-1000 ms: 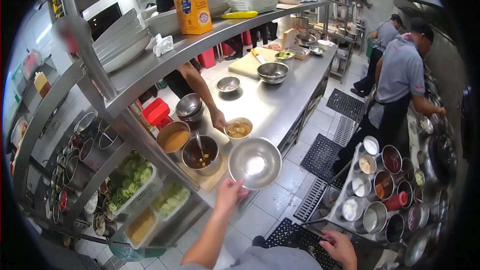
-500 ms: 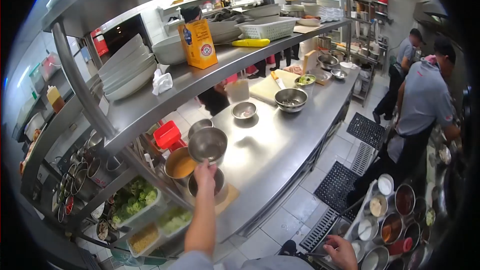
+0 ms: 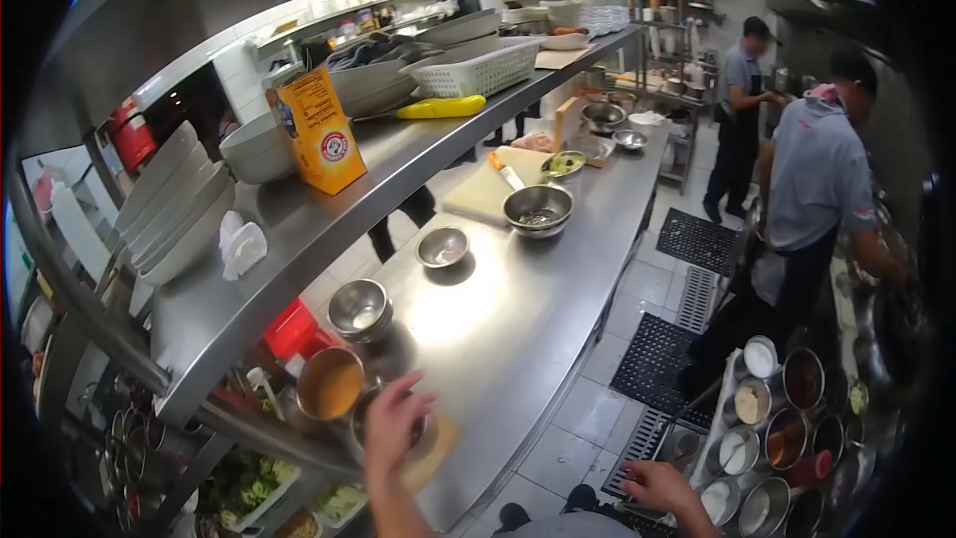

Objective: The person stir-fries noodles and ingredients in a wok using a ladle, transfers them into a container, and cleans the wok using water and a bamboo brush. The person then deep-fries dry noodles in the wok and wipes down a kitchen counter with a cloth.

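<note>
My left hand [image 3: 396, 420] is empty, its fingers apart, over a steel pot [image 3: 416, 435] that it partly hides. Just left of it stands a pot of orange-brown liquid [image 3: 333, 385]. A stack of steel bowls [image 3: 359, 309] sits a little farther along the counter, and a single small steel bowl [image 3: 442, 247] lies beyond it. My right hand [image 3: 657, 485] hangs low on the right, fingers loosely bent and apart, with nothing visible in it. It is nearest the rack of sauce and seasoning containers [image 3: 739, 449].
An overhead shelf [image 3: 388, 149] carries an orange box [image 3: 321, 134], stacked dishes and a white basket [image 3: 483, 68]. Down the steel counter [image 3: 518, 309] are a cutting board [image 3: 483, 194] with a knife and more bowls. Two people [image 3: 812, 174] stand on the right, beside floor mats [image 3: 652, 364].
The steel bowl that my left hand held is now released onto the bowl stack. That hand has drawn back lower over the pot. My view has shifted.
</note>
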`<state>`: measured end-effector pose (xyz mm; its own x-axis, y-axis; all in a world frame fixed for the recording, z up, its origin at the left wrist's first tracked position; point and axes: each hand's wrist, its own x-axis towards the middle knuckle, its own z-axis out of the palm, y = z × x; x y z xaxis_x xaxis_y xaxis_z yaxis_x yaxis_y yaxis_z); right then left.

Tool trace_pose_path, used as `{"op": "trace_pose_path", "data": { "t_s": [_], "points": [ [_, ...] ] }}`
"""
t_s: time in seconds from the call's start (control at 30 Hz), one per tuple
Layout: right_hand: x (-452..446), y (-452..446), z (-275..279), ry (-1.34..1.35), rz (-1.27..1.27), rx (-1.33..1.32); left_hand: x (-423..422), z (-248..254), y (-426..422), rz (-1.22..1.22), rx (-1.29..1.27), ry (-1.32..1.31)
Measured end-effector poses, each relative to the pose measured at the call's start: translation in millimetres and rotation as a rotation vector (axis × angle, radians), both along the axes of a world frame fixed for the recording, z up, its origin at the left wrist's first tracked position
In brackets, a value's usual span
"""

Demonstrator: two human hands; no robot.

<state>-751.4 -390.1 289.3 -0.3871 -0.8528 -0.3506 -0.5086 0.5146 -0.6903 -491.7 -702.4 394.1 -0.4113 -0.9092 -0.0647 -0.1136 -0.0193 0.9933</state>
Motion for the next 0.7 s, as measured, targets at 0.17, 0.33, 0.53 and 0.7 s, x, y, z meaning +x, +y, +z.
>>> {"op": "trace_pose_path", "data": {
  "t_s": [0.17, 0.33, 0.53, 0.7],
  "points": [
    [17, -22, -14, 0.05, 0.169, -0.035, 114, 73, 22, 0.714, -1.249, 0.246],
    [33, -57, 7, 0.082, 0.218, 0.027, 151, 130, 3, 1.017, -1.175, 0.124],
    [42, -67, 6, 0.102, 0.244, 0.055, 128, 224, -14, 0.708, -1.211, -0.099],
    [54, -63, -5, 0.066, 0.185, 0.089, 118, 247, -35, 0.631, -1.413, -0.196]
  ]
}}
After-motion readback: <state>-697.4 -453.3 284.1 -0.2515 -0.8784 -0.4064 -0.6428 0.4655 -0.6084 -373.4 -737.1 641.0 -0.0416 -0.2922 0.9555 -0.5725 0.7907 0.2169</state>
